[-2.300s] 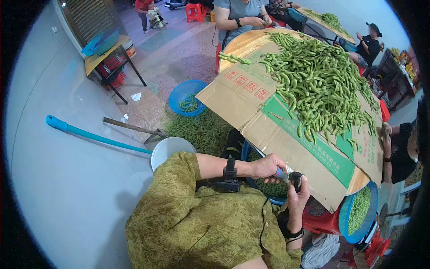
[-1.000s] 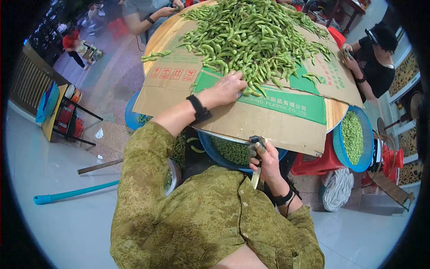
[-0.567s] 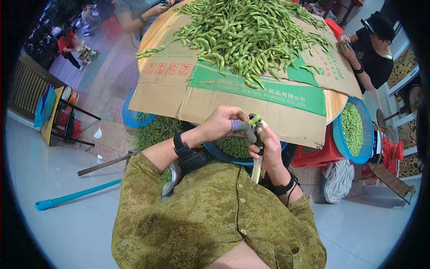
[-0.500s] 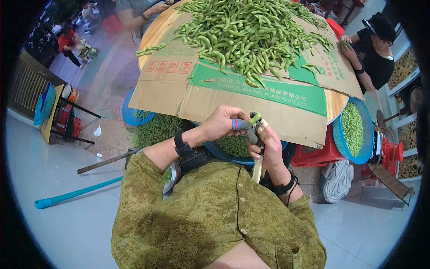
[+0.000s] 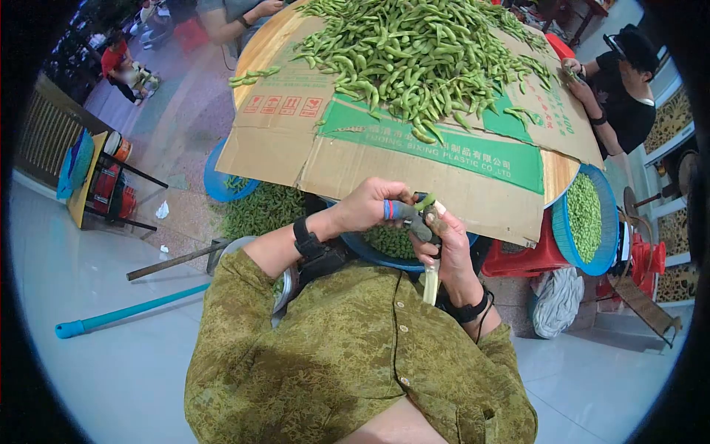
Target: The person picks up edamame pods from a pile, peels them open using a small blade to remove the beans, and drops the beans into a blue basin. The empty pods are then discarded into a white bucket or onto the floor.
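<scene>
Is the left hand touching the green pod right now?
Touching. The head view shows the left hand pinching one end of the green pod with its taped fingertips, while the right hand meets it from below.

The person wears an olive-green shirt [image 5: 347,355] with a faint leafy pattern, short sleeves and small pale buttons down the front. A black band with a boxy unit [image 5: 309,244] circles the left wrist; another black band [image 5: 466,309], trailing a thin cord, circles the right. Striped tape [image 5: 390,209] wraps one left finger.

Bright daylight, fisheye-warped, perhaps slightly soft.
</scene>
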Demonstrator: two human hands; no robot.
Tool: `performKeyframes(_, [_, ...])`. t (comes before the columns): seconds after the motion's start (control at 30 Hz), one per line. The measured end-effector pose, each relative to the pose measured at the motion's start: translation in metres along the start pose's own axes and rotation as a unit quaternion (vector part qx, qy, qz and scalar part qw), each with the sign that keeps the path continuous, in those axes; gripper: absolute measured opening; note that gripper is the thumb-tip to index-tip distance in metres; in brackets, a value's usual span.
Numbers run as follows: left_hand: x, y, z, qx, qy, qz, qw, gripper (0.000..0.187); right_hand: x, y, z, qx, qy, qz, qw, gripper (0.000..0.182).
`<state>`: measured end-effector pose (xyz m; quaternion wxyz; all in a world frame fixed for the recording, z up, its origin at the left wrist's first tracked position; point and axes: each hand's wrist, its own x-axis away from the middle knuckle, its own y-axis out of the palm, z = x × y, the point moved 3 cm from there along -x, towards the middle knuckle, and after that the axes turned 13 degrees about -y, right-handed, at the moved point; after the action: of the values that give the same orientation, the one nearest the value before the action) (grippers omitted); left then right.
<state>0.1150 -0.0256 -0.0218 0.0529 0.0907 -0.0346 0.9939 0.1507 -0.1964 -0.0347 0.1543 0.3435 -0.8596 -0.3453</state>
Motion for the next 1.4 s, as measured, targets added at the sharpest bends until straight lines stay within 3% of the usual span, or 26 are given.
performKeyframes(0.03, [0.000,0.001,-0.004,0.088,-0.101,-0.052,0.990,0.010,0.000,0.003,-0.002,-0.036,0.012,-0.017,0.999,0.033])
performKeyframes(0.07, [0.000,0.000,-0.008,0.089,-0.102,-0.051,0.990,0.010,0.001,0.005,-0.003,-0.073,0.024,-0.034,0.996,0.033])
performKeyframes(0.13, [-0.002,0.005,-0.015,0.284,-0.137,-0.129,0.940,0.013,0.001,0.007,-0.003,-0.101,0.034,-0.056,0.993,0.034])
performKeyframes(0.23, [0.002,0.018,-0.014,0.372,-0.164,-0.162,0.899,0.009,0.004,0.005,-0.002,-0.137,0.049,-0.072,0.987,0.035])
performKeyframes(0.37, [0.004,0.018,-0.012,0.369,-0.146,-0.177,0.901,0.012,0.002,0.006,-0.003,-0.168,0.068,-0.059,0.982,0.035])
performKeyframes(0.4, [0.006,0.013,0.001,0.203,-0.134,-0.100,0.965,0.014,0.000,0.003,-0.002,-0.168,0.068,-0.060,0.982,0.035])
performKeyframes(0.43, [0.008,0.008,0.008,0.029,-0.117,-0.019,0.993,0.018,-0.003,-0.003,0.001,-0.194,0.075,-0.042,0.977,0.036])
performKeyframes(0.47, [0.007,0.009,0.006,0.029,-0.116,-0.017,0.993,0.018,-0.005,-0.007,0.003,-0.220,0.083,-0.025,0.972,0.036])
performKeyframes(0.5, [0.008,0.010,0.020,-0.199,0.101,0.079,0.971,0.021,-0.004,-0.008,0.003,-0.211,0.091,-0.016,0.973,0.039])
performKeyframes(0.53, [0.017,0.017,0.031,-0.407,0.305,0.167,0.845,0.025,-0.005,-0.007,0.003,-0.210,0.092,-0.019,0.973,0.039])
performKeyframes(0.57, [0.023,0.020,0.029,-0.456,0.255,0.164,0.837,0.031,-0.005,-0.007,0.004,-0.211,0.098,-0.017,0.972,0.040])
performKeyframes(0.67, [0.025,0.023,0.029,-0.510,0.235,0.171,0.810,0.026,-0.005,-0.011,0.009,-0.221,0.101,-0.023,0.970,0.041])
performKeyframes(0.7, [0.022,0.023,0.025,-0.510,0.234,0.170,0.810,0.026,-0.005,-0.010,0.009,-0.229,0.099,-0.033,0.968,0.040])
performKeyframes(0.77, [0.013,0.016,0.020,-0.354,0.274,0.180,0.876,0.020,-0.005,-0.006,0.006,-0.206,0.081,-0.027,0.975,0.040])
performKeyframes(0.8, [0.010,0.017,0.017,-0.353,0.274,0.179,0.876,0.020,-0.004,-0.003,0.003,-0.183,0.063,-0.020,0.981,0.039])
performKeyframes(0.87, [0.002,0.013,0.011,-0.177,0.187,0.172,0.951,0.010,-0.005,0.003,-0.002,-0.170,0.050,-0.006,0.984,0.039])
performKeyframes(0.9, [0.004,0.016,0.017,-0.178,0.188,0.172,0.951,0.010,-0.006,0.004,-0.004,-0.156,0.038,0.007,0.987,0.039])
performKeyframes(0.93, [0.005,0.017,0.018,-0.035,0.063,0.139,0.988,0.010,-0.007,0.005,-0.005,-0.156,0.037,0.006,0.987,0.039])
performKeyframes(0.97, [0.005,0.020,0.015,0.109,-0.066,0.101,0.987,0.013,-0.007,0.005,-0.006,-0.131,0.024,0.009,0.991,0.035])
performKeyframes(1.0, [0.004,0.020,0.011,0.109,-0.066,0.100,0.987,0.013,-0.007,0.005,-0.007,-0.106,0.011,0.012,0.994,0.032])
performKeyframes(1.07, [0.000,0.022,-0.002,0.284,-0.133,0.024,0.949,0.016,-0.006,-0.004,-0.001,-0.046,-0.022,0.014,0.999,0.028])
performKeyframes(1.2, [0.003,0.023,-0.003,0.254,-0.169,0.049,0.951,0.016,-0.004,-0.012,0.005,0.157,-0.077,0.031,0.984,0.020])
performKeyframes(1.27, [0.006,0.020,0.000,0.133,-0.118,0.097,0.979,0.013,-0.004,-0.005,0.002,0.209,-0.105,0.004,0.972,0.021])
performKeyframes(1.33, [0.008,0.022,0.002,0.070,-0.100,0.114,0.986,0.013,-0.005,-0.001,-0.003,0.427,-0.215,0.033,0.878,0.026])
performKeyframes(1.37, [0.010,0.023,0.004,0.008,-0.083,0.132,0.988,0.012,-0.005,-0.001,-0.003,0.427,-0.215,0.028,0.878,0.026])
performKeyframes(1.4, [0.010,0.025,-0.001,0.008,-0.082,0.139,0.987,0.012,-0.005,0.001,-0.007,0.499,-0.272,0.024,0.823,0.030])
